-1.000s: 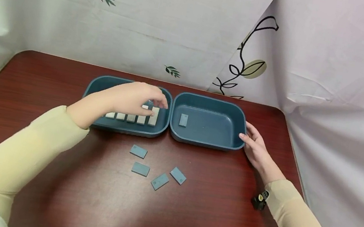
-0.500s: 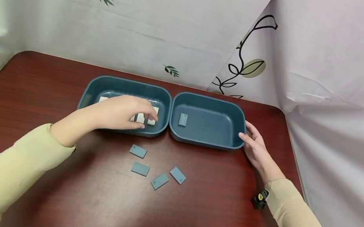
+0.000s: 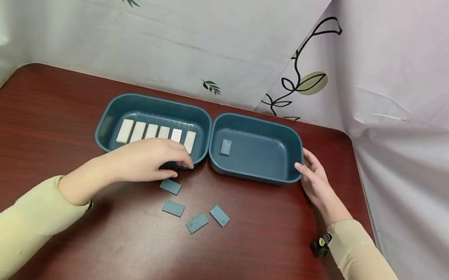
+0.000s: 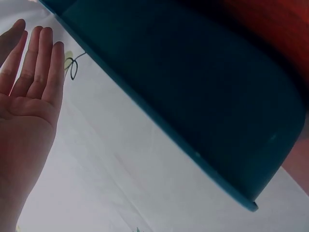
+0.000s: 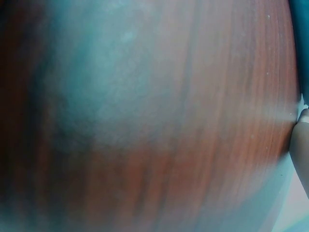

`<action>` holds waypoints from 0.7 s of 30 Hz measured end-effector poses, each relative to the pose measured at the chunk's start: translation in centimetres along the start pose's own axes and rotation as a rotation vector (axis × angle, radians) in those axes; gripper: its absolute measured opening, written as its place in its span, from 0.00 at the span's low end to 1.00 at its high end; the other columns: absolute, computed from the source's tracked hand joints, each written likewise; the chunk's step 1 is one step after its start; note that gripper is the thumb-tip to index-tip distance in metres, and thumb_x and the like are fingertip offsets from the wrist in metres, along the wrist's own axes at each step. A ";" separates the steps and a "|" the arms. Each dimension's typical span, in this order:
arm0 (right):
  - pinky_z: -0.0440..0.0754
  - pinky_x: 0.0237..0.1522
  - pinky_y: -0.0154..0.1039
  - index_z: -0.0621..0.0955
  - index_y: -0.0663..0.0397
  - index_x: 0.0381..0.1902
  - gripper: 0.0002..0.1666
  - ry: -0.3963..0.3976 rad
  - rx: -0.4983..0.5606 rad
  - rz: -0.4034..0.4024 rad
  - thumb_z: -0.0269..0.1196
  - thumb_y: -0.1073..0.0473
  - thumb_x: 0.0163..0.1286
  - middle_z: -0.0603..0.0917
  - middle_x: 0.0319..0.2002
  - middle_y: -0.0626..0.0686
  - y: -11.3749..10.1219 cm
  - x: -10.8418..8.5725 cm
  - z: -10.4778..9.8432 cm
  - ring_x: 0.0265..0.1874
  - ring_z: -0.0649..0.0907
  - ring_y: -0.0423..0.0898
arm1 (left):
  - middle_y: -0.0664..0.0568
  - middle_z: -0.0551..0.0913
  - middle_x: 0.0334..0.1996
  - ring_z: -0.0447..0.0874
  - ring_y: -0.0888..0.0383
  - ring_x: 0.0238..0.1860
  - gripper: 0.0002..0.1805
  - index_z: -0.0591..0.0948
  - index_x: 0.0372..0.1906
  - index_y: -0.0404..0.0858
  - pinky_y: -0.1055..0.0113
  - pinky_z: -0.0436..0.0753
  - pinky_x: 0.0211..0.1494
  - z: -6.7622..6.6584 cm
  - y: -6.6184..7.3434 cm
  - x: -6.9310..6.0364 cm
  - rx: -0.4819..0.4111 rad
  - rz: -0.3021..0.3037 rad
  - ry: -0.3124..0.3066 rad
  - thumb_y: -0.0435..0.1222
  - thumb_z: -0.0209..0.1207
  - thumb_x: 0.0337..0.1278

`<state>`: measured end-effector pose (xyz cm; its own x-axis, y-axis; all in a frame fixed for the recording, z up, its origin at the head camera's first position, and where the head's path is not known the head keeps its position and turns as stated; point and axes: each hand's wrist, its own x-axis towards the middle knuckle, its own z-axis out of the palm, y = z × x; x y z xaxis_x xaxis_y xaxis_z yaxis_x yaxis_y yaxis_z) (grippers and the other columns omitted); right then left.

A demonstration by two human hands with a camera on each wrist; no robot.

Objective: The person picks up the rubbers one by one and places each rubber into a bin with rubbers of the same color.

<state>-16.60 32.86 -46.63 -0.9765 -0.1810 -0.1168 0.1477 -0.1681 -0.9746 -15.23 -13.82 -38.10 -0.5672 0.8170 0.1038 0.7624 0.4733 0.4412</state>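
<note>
My left hand (image 3: 148,160) hovers over the front rim of the left blue plastic bin (image 3: 154,108), just above a small blue-grey tile (image 3: 170,187) on the table. Nothing is in its loosely bent fingers; the left wrist view shows them extended beside the bin's wall. Several white tiles (image 3: 125,131) lie in a row inside that bin. My right hand (image 3: 317,186) holds the right end of the other blue bin (image 3: 263,158), thumb over the rim and fingers outside. One blue-grey tile (image 3: 225,147) lies in this bin, towards its left.
More blue-grey tiles lie in front of the bins, among them a tilted one (image 3: 197,223) and another (image 3: 219,215). The two bins stand side by side on the reddish-brown table (image 3: 253,262). A white patterned cloth (image 3: 171,29) hangs behind.
My left hand has moved from above the left bin back towards me, to its front rim, uncovering the row of white tiles. My right hand has stayed on its bin.
</note>
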 end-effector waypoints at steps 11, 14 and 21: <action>0.80 0.61 0.26 0.70 0.48 0.72 0.26 -0.005 0.007 0.000 0.52 0.70 0.82 0.81 0.63 0.41 -0.1 -0.2 0.0 0.62 0.81 0.35 | 0.57 0.89 0.47 0.87 0.59 0.50 0.16 0.88 0.51 0.45 0.57 0.87 0.57 1.6 0.4 -1.2 -0.019 0.025 0.018 0.29 0.73 0.60; 0.80 0.60 0.26 0.69 0.50 0.73 0.26 -0.004 0.001 -0.001 0.52 0.70 0.82 0.80 0.64 0.41 -0.1 -0.1 0.0 0.62 0.81 0.35 | 0.57 0.89 0.47 0.87 0.60 0.49 0.16 0.88 0.51 0.45 0.58 0.87 0.56 1.9 0.5 -1.5 -0.027 0.038 0.007 0.29 0.73 0.60; 0.80 0.60 0.26 0.69 0.48 0.73 0.26 0.000 0.005 0.006 0.52 0.70 0.82 0.80 0.64 0.41 -0.2 -0.1 0.2 0.62 0.80 0.35 | 0.58 0.88 0.48 0.87 0.61 0.49 0.16 0.87 0.52 0.44 0.59 0.87 0.56 3.1 0.3 -2.1 -0.026 0.031 -0.019 0.29 0.73 0.60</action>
<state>-16.49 32.77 -46.38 -0.9756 -0.1820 -0.1231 0.1548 -0.1716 -0.9729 -12.83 -14.38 -40.89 -0.5373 0.8373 0.1006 0.7709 0.4393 0.4612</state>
